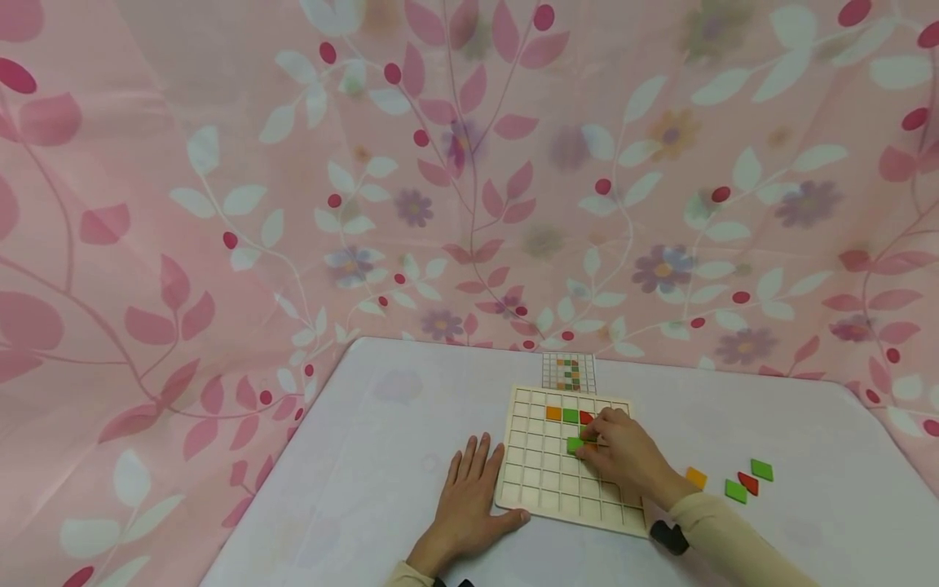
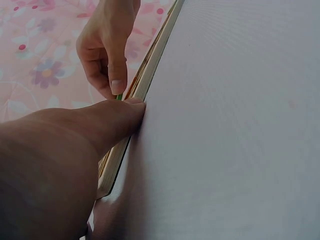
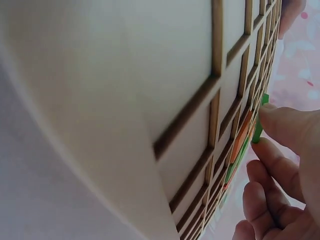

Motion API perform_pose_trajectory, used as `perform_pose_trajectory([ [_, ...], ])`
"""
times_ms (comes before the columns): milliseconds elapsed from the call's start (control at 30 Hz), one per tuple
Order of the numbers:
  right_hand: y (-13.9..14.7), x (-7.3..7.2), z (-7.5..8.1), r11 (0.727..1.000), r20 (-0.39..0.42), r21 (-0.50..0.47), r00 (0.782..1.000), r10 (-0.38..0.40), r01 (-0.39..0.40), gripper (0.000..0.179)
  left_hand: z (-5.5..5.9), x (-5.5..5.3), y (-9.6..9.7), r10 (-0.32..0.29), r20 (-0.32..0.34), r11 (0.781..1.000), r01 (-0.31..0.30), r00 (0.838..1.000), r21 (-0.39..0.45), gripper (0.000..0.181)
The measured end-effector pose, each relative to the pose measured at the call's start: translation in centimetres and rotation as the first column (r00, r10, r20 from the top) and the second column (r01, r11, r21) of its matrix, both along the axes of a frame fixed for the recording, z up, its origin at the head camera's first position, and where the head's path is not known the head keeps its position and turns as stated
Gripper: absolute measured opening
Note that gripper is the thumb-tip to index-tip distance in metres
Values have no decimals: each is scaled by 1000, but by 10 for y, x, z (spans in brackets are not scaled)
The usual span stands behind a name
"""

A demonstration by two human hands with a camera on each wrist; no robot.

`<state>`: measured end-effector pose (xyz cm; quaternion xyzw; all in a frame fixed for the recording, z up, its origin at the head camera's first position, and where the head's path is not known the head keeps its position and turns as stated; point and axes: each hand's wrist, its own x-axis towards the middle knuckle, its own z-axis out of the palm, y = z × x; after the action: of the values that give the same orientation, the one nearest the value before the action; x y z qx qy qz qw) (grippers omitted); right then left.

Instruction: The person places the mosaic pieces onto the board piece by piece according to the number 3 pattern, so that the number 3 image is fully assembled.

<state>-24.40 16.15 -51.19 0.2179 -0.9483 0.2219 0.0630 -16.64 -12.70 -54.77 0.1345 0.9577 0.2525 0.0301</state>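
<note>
At lower centre, your left hand [image 1: 468, 501], thumb spread from straight fingers, touches one pale wooden grid board [image 1: 533, 489]. Over it, your right hand [image 1: 622, 450] pinches one green square tile [image 3: 258, 130]. Lower right lie one orange square [image 1: 696, 478], two loose green squares [image 1: 736, 491], one red angular tile [image 1: 748, 483].

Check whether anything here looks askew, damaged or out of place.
Nothing looks spilled or damaged. The only untidy spot is right of the board: an orange tile, a red tile and two green tiles lie loose at mixed angles, off its grid. The right hand pinches another green tile above the grid, which seems ordinary.
</note>
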Motion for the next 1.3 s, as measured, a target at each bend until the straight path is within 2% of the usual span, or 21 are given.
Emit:
perform_pose_trajectory([
  [200,-1,0,-2,999,-75,32,997,33,-31,18,1,1,0,-4,-3,1000,4,1000,7,105],
  [400,-3,-2,-1,999,-71,50,997,22,-18,17,1,1,0,-6,-21,1000,6,1000,12,104],
  [667,-6,-4,4,998,-65,51,997,49,-46,15,4,1,0,-7,7,1000,7,1000,6,105],
  [833,-7,-5,6,998,-42,30,998,49,-48,13,4,0,1,-8,7,1000,8,1000,-12,105],
  [1100,-11,-7,10,1000,60,1,998,30,-30,12,4,1,1,-1,11,1000,1,1000,-12,105],
  [1300,-12,-8,11,999,97,-21,995,32,-30,14,5,1,1,-1,11,1000,1,1000,-9,105],
])
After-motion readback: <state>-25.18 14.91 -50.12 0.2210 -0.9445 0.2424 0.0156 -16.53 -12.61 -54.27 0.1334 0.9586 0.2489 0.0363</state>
